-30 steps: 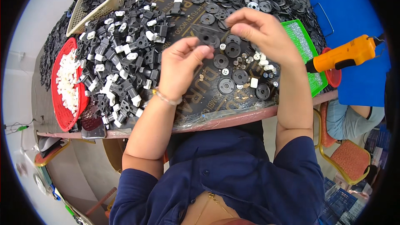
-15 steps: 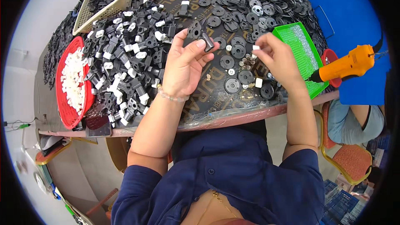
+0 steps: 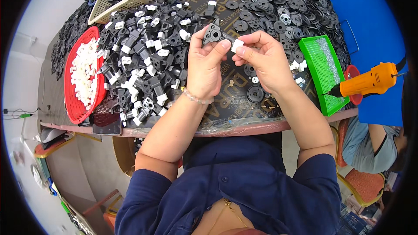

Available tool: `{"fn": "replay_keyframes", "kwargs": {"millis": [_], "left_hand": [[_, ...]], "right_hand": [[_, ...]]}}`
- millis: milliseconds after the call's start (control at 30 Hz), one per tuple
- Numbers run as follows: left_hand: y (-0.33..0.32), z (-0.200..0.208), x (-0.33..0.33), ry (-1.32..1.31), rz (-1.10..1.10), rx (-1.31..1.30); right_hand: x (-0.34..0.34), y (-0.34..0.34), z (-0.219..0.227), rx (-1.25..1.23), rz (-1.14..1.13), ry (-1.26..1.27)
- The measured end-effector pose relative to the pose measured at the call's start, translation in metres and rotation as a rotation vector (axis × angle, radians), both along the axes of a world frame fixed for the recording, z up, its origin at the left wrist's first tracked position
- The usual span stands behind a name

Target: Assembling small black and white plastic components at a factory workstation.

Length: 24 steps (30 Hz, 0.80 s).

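Observation:
Above the middle of the table, my left hand (image 3: 207,65) is closed on a black plastic part (image 3: 213,34) with a round holed flange and a short stem. My right hand (image 3: 267,61) pinches a small white plastic cap (image 3: 237,45) between thumb and fingers, right at the end of the black stem. Whether the cap is pushed onto the stem I cannot tell. Left of my hands lies a heap of black parts (image 3: 143,52), many with white caps on them. Black discs (image 3: 255,93) and small white pieces (image 3: 298,65) lie near my right hand.
A red basket (image 3: 69,98) of white caps stands at the left, with a beige basket (image 3: 102,13) behind. To the right are a green tray (image 3: 313,78) of small metal pieces, an orange electric screwdriver (image 3: 368,80) and a red bowl (image 3: 356,98). Another person's sleeve (image 3: 365,150) shows beyond.
My right hand has moved left from beside the green tray, bringing the white cap to the black part. My left hand has turned the part so its stem points toward the cap.

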State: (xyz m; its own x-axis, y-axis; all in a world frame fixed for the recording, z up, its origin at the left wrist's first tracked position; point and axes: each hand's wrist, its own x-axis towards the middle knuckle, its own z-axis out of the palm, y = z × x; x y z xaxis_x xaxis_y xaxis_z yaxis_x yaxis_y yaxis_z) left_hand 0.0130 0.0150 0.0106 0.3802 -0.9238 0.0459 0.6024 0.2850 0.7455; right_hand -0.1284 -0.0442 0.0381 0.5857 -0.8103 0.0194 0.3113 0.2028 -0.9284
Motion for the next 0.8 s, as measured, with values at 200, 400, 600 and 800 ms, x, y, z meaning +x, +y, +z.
{"fn": "replay_keyframes", "kwargs": {"millis": [200, 400, 600, 800], "left_hand": [[0.002, -0.002, -0.004, 0.073, 0.054, -0.016], [0.008, 0.012, -0.002, 0.306, -0.286, -0.044], [0.001, -0.003, 0.010, 0.484, -0.185, 0.094], [-0.014, -0.015, 0.006, 0.445, -0.149, 0.212]], "right_hand": [[0.006, -0.002, -0.001, -0.071, 0.006, -0.001], [0.003, -0.034, 0.024, -0.303, 0.335, 0.144], [0.088, -0.051, 0.047, -0.632, 0.107, 0.275], [0.191, -0.067, 0.053, -1.018, 0.131, 0.555]]}}
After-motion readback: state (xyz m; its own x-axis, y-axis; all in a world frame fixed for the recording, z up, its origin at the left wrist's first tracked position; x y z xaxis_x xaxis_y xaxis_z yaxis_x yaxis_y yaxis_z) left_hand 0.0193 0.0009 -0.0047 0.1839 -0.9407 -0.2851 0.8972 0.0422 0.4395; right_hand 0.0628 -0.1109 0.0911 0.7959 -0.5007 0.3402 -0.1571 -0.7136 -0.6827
